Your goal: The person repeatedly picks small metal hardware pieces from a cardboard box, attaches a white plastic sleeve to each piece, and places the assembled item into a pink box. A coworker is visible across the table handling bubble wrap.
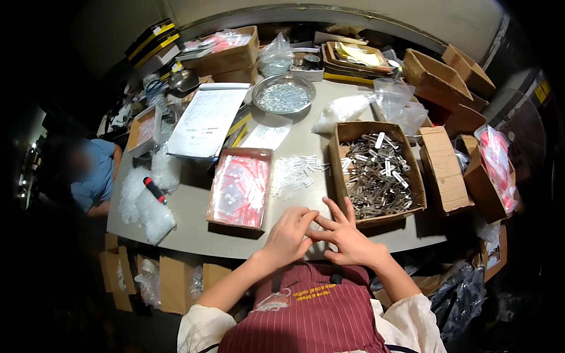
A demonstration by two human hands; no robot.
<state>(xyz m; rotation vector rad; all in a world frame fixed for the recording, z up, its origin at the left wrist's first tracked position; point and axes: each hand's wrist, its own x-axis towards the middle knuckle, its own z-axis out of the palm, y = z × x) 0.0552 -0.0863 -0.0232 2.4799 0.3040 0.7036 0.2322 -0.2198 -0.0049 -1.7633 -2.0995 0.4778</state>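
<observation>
Both hands down at the near rim of the grey table [194, 226], meeting right in front of the cardboard box of metal parts [376, 172]. Left hand [286, 237] loosely curled, fingertips pressed against the right hand [347, 237], whose fingers fan out open, two of them angled up toward the box's near wall. Whether anything small sits pinched between the fingertips — cannot tell; too small, hidden by the fingers.

Open room: a bare strip of tabletop left of the box, running from the hands up to the scatter of small clear plastic pieces [297, 172]. Tight on the box's right, where a folded cardboard flap [442, 170] crowds just beside it. Table edge directly under the wrists, the striped maroon apron [309, 315] below that.

The box itself: open-topped, roughly rectangular, long axis running away from the body, slightly tilted so its far end leans left. Full of dull silver flat metal pieces heaped every way, a few white tags lying on top.

Left of the box, beyond the clear pieces, a shallow tray of red-and-clear packets [241, 187], long axis also pointing away. Farther from the box, up and left, a round metal dish of small silver bits [283, 94]. Beside that, a white paper pad [207, 119] lying tilted. Far left of the box, at the table's edge, another person in a blue shirt [94, 176].
</observation>
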